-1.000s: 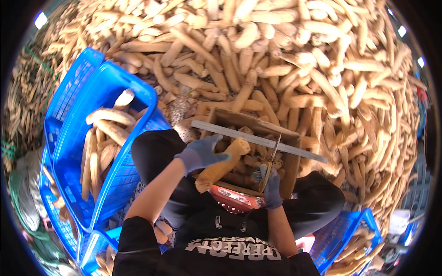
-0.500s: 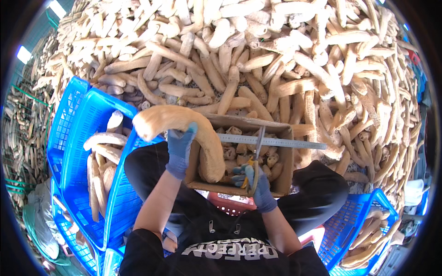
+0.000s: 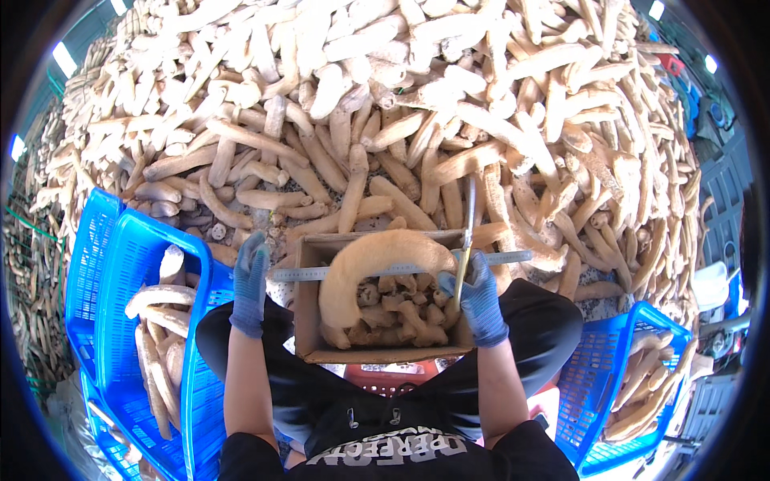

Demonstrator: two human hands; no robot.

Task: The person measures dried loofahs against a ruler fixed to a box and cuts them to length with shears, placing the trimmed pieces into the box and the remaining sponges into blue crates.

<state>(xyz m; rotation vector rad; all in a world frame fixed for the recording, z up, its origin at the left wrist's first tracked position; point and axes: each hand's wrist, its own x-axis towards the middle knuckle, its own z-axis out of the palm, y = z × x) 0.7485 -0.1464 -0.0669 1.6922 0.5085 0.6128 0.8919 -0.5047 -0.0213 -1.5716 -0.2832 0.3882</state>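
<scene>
The right hand [image 3: 480, 303] grips a thin-bladed tool [image 3: 463, 263]; the left hand [image 3: 251, 280] is empty, fingers straight, beside the cardboard box [image 3: 385, 355]. A thick, curved tan piece [image 3: 343, 290] arches over the box, crossing the ruler [image 3: 510, 257].

Curved tan root [image 3: 393, 243] now out of the left hand [image 3: 251, 282] and across the cardboard box [image 3: 385, 355], hand apart.

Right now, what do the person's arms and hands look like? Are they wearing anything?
Yes! The left hand and the right hand both wear greyish-blue gloves that fit closely around the fingers, with brighter blue patches towards the fingertips. The glove cuffs end around the wrists. Above them the forearms are bare, up to short black sleeves.
</scene>
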